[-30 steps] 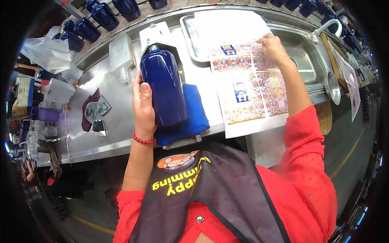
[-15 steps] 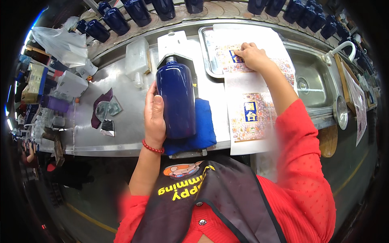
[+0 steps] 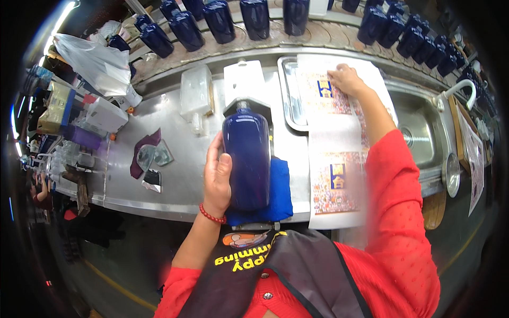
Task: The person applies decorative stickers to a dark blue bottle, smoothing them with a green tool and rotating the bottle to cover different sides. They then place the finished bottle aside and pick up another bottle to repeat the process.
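Note:
A dark blue glossy bottle [image 3: 247, 159] lies with its clear threaded neck pointing away, its base over a folded blue cloth [image 3: 281, 191]. My left hand [image 3: 217, 180] is wrapped along the bottle's left side, thumb on top. My right hand [image 3: 349, 80] is at the far end of a stack of printed label sheets [image 3: 335, 183], fingers bent and closed at the upper edge of a multicoloured label [image 3: 324, 90]; the fingertips are partly hidden. Beneath the bottle's neck end stands a white angular holder [image 3: 244, 79].
A metal tray [image 3: 290, 100] lies partly under the sheets; right of it is a sink [image 3: 419, 127] with a white tap [image 3: 466, 87]. Leftward lie a clear block-shaped container [image 3: 196, 93] and glass-like pieces [image 3: 154, 153]. Blue bottles line a conveyor [image 3: 254, 45] behind.
The whole view has shifted, so the bench sits lower and further right in the picture. My left hand keeps its hold on the bottle; my right fingers remain at the label's upper edge.

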